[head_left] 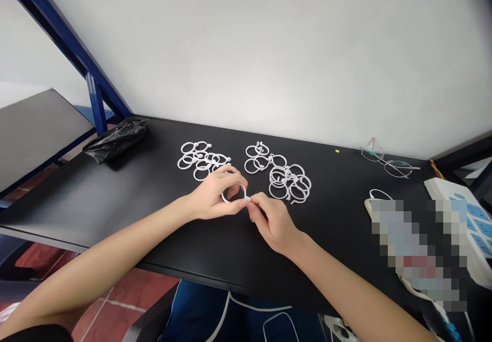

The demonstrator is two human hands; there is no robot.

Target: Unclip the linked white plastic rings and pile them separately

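Between my hands, low over the black tabletop, is a white plastic ring [226, 198] with a small clasp or tab on its right side. My left hand [219, 190] curls around the ring and holds it. The fingertips of my right hand [274, 221] pinch the tab; its exact shape is hidden by them. Just behind my left hand lies a group of similar white rings [187, 162], loosely overlapping. A second pile of white rings [279, 175] sits behind my right hand, some with their small end pieces sticking out.
A crumpled black plastic bag [117, 139] lies at the back left near a blue metal frame [73, 44]. To the right are eyeglasses [384, 161], a blurred-out phone-like object [415, 255] with a cable, and a white power strip [474, 229]. A white wall [269, 49] rises behind the black table [96, 193].
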